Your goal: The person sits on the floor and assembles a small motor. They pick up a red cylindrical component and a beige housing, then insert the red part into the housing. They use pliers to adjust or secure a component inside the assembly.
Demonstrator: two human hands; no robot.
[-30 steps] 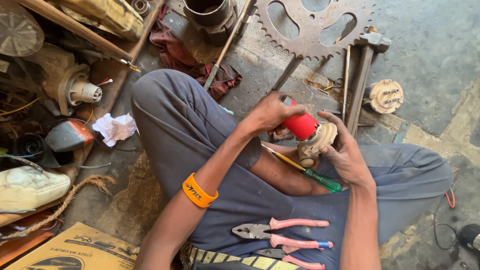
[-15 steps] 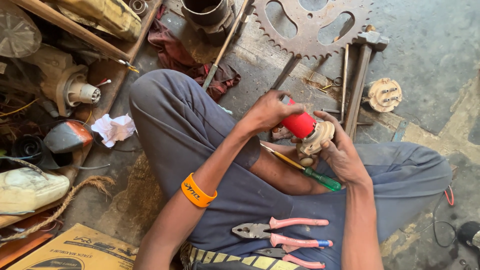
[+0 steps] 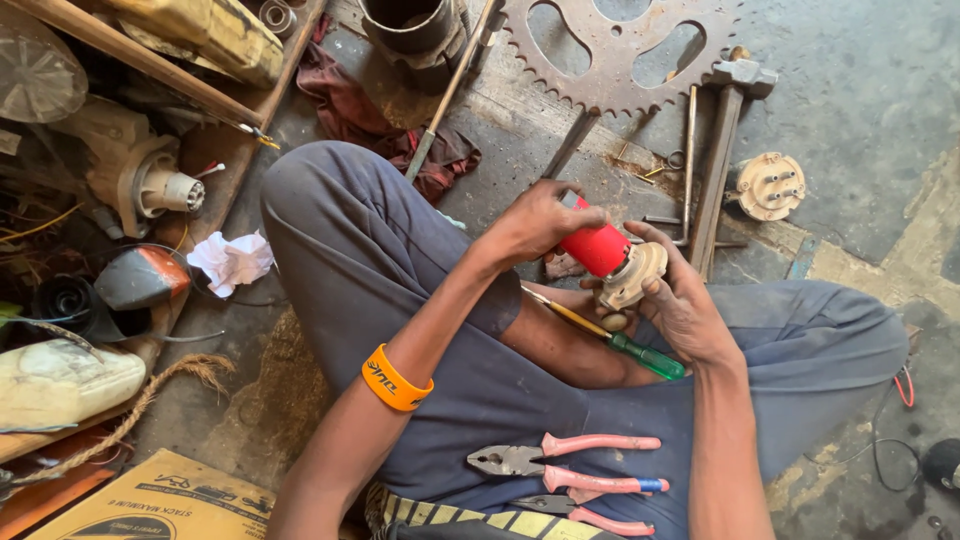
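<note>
Above the lap, the left hand [image 3: 540, 222] wraps its fingers around a red cylinder [image 3: 594, 247] whose long axis tilts down-right into the beige round fitting [image 3: 640, 277] cupped by the right hand [image 3: 685, 305], fingers closed underneath.

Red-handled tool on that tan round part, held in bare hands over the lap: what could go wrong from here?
1. The right hand cups the tan round part directly beneath the red-handled tool gripped by the left hand; a slip could likely jab the palm.
2. The green-handled screwdriver lies loose across the leg and may roll off.
3. The pink-handled pliers rest on the lap; shifting legs could drop them.
</note>
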